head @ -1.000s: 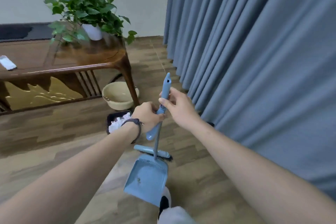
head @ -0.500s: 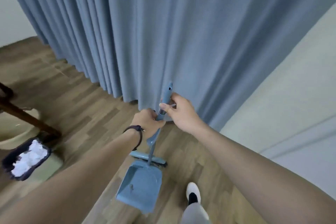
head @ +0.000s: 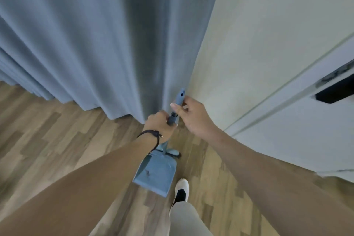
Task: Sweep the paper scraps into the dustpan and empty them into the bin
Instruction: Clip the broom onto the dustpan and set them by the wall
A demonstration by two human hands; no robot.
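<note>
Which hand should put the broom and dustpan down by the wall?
Probably the left hand. Its grip is closed around the handles, carrying the dustpan. The right hand only pinches the handle top with loose fingers, so it can just steady.

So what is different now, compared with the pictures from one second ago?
The view has swung right: the table, plant, basin and bin of white scraps have gone out of sight, and a pale wall and white door now show beside the curtain. Unchanged: the left hand grips the handle low, the right hand higher, and the dustpan hangs with the brush clipped on.
</note>
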